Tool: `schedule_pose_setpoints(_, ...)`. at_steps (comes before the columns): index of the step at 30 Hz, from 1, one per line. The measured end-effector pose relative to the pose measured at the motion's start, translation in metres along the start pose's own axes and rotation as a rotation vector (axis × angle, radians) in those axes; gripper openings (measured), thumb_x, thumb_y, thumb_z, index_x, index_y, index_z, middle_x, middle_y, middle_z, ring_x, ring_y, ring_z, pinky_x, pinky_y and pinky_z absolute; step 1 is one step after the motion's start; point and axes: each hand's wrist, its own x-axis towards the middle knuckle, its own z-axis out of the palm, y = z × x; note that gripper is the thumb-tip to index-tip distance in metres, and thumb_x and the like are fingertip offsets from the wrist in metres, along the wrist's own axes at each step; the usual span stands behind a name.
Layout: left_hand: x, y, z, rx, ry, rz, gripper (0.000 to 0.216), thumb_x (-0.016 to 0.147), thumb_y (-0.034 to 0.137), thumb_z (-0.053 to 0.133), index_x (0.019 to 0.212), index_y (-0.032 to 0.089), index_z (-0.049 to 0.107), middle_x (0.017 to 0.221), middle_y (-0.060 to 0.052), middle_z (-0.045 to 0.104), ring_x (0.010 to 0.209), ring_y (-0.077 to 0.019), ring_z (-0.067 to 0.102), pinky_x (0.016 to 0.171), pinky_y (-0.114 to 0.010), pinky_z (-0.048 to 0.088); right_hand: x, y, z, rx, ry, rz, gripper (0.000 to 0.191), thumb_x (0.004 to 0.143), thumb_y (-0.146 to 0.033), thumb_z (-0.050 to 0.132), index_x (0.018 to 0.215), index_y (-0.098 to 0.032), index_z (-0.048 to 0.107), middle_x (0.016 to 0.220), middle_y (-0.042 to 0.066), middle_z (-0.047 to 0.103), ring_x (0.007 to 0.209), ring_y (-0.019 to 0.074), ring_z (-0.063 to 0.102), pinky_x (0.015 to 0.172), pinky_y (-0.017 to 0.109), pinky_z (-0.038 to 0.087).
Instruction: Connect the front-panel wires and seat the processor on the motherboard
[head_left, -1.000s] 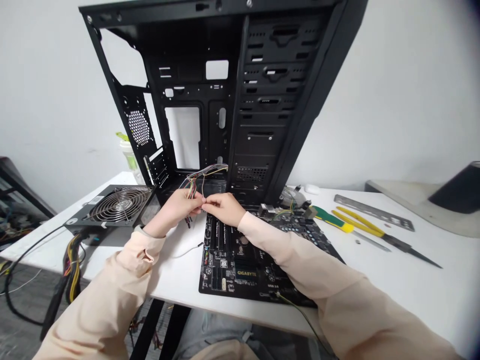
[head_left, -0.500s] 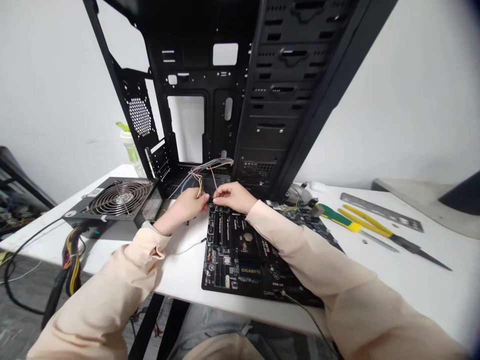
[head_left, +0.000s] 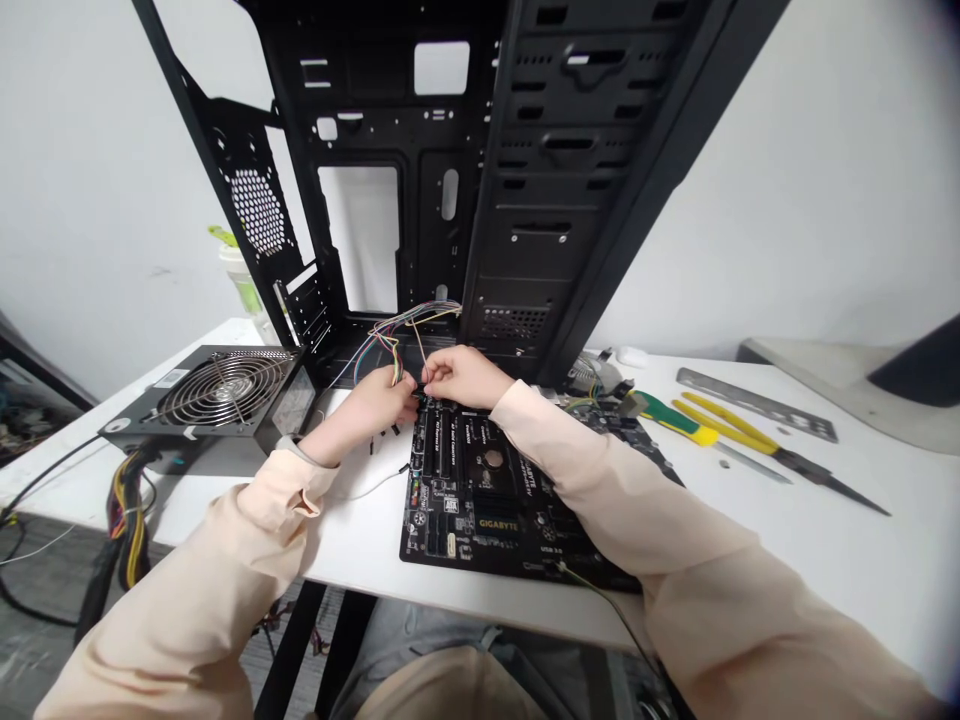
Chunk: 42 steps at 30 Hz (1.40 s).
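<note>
A bundle of thin coloured wires (head_left: 391,330) comes out of the black computer case (head_left: 529,265) and runs down into my left hand (head_left: 377,405), whose fingers are closed around it. Right beside it, my right hand (head_left: 466,378) pinches a single thin wire (head_left: 418,345) between thumb and fingertips. Both sets of fingertips nearly meet above the far left corner of a black Gigabyte motherboard (head_left: 480,500), which lies flat on the white table. Several small black connectors (head_left: 386,435) dangle below my left hand. The wire ends at my fingertips are too small to make out.
A power supply (head_left: 217,400) with its fan upward stands at the left. To the right lie a green-yellow screwdriver (head_left: 679,418), yellow-handled pliers (head_left: 731,432) and a metal I/O plate (head_left: 757,403). A greenish cable (head_left: 611,605) hangs over the table's front edge.
The view has shifted slightly, so the case and table sit a little higher and farther left. Both hands keep their hold on the wires, close together at the board's corner.
</note>
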Motion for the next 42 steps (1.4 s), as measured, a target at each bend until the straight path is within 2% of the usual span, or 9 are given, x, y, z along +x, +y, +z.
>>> schedule_pose_setpoints(10, 0.001, -0.002, 0.001, 0.025, 0.023, -0.02, 0.016, 0.09, 0.015, 0.046, 0.076, 0.016, 0.052, 0.062, -0.003, 0.063, 0.058, -0.0172, 0.065, 0.056, -0.026, 0.051, -0.008, 0.002, 0.005, -0.164, 0.018, -0.074, 0.014, 0.064, 0.0, 0.063, 0.064, -0.013, 0.06, 0.055, -0.006, 0.055, 0.054, 0.0071, 0.053, 0.06, 0.019, 0.042)
schedule_pose_setpoints(19, 0.002, -0.004, -0.002, 0.087, -0.004, -0.021, 0.012, 0.088, 0.017, 0.049, 0.079, 0.016, 0.056, 0.067, -0.005, 0.068, 0.062, -0.0185, 0.067, 0.058, -0.025, 0.051, -0.013, -0.006, 0.01, -0.343, 0.017, -0.121, 0.014, 0.068, 0.0, 0.064, 0.065, -0.014, 0.063, 0.061, -0.003, 0.061, 0.06, 0.0081, 0.055, 0.063, 0.02, 0.04)
schedule_pose_setpoints(24, 0.003, -0.006, -0.004, 0.113, 0.034, -0.021, 0.01, 0.086, 0.019, 0.054, 0.076, 0.017, 0.056, 0.058, -0.002, 0.065, 0.053, -0.0168, 0.063, 0.053, -0.023, 0.046, -0.015, -0.012, 0.009, -0.466, -0.019, -0.134, 0.015, 0.07, -0.003, 0.063, 0.063, -0.015, 0.066, 0.06, -0.001, 0.062, 0.06, 0.01, 0.055, 0.065, 0.022, 0.039)
schedule_pose_setpoints(28, 0.002, -0.003, -0.008, 0.115, 0.119, -0.011, 0.015, 0.085, 0.022, 0.058, 0.071, 0.018, 0.052, 0.048, 0.001, 0.057, 0.041, -0.013, 0.052, 0.046, -0.022, 0.038, -0.016, -0.014, 0.01, -0.537, -0.031, -0.128, 0.015, 0.072, -0.008, 0.065, 0.06, -0.016, 0.068, 0.065, 0.002, 0.066, 0.066, 0.0138, 0.057, 0.07, 0.025, 0.039)
schedule_pose_setpoints(32, -0.002, 0.005, -0.011, 0.045, 0.175, -0.025, 0.017, 0.086, 0.024, 0.056, 0.071, 0.018, 0.05, 0.047, 0.002, 0.055, 0.036, -0.0112, 0.046, 0.043, -0.022, 0.033, -0.014, -0.012, 0.015, -0.557, 0.005, -0.074, 0.014, 0.071, -0.011, 0.065, 0.058, -0.016, 0.067, 0.063, 0.004, 0.065, 0.063, 0.015, 0.056, 0.066, 0.026, 0.037)
schedule_pose_setpoints(38, -0.008, 0.015, -0.011, -0.162, 0.136, -0.094, 0.011, 0.085, 0.018, 0.052, 0.075, 0.016, 0.055, 0.053, 0.0, 0.056, 0.042, -0.012, 0.051, 0.047, -0.023, 0.042, -0.013, -0.01, 0.02, -0.523, 0.033, 0.01, 0.017, 0.068, -0.013, 0.065, 0.051, -0.016, 0.064, 0.054, 0.001, 0.061, 0.056, 0.0118, 0.054, 0.06, 0.023, 0.036)
schedule_pose_setpoints(42, -0.01, 0.019, -0.011, -0.251, 0.111, -0.121, 0.014, 0.084, 0.015, 0.05, 0.071, 0.015, 0.056, 0.055, 0.0, 0.054, 0.044, -0.0111, 0.052, 0.046, -0.023, 0.042, -0.012, -0.01, 0.021, -0.498, 0.046, 0.056, 0.014, 0.066, -0.013, 0.064, 0.053, -0.016, 0.065, 0.053, 0.0, 0.06, 0.057, 0.0121, 0.054, 0.058, 0.023, 0.036)
